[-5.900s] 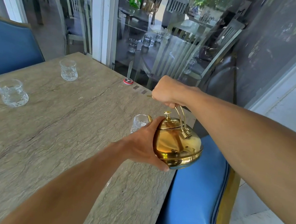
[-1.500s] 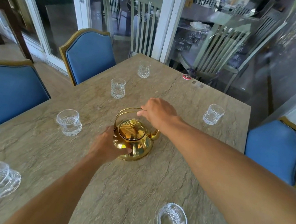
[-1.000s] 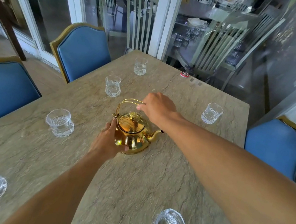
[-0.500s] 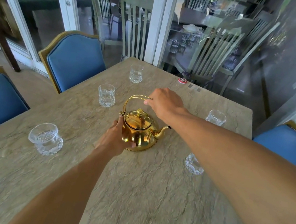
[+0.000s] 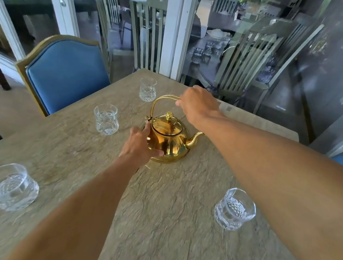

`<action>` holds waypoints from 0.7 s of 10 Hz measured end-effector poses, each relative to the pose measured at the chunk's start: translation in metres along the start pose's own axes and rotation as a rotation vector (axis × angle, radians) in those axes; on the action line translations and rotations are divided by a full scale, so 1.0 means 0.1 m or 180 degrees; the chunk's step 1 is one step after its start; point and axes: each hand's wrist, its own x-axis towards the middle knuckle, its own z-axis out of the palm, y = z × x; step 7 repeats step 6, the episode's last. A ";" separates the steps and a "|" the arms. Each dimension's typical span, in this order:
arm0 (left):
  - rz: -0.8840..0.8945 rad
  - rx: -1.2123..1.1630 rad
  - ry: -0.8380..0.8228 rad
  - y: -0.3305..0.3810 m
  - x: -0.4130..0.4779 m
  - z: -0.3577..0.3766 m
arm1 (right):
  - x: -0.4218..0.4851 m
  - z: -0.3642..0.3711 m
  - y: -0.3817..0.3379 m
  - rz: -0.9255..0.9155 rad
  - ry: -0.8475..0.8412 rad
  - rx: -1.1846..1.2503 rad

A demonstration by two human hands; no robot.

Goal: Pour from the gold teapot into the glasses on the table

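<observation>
Seconds ago the teapot (image 5: 169,140) hung tilted by the right edge of the table (image 5: 162,228); now it stands upright mid-table, spout to the right. The right hand (image 5: 198,105) is curled round its handle (image 5: 159,103), and the left hand (image 5: 140,143) cups its belly, thumb across the front. Four glasses show: far glass (image 5: 147,89), left glass (image 5: 106,119), near glass (image 5: 9,185), right glass (image 5: 235,208). All look clear (filled or not, the view cannot settle), so how many pours remain is uncertain. The teapot sits well in from every edge. Bare stone lies toward both nearer glasses, and the left glass stands closest.
</observation>
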 end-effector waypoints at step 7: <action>-0.0009 0.0198 0.0264 0.31 0.02 -0.17 | 0.03 0.00 0.16 0.0001 -0.0152 -0.0472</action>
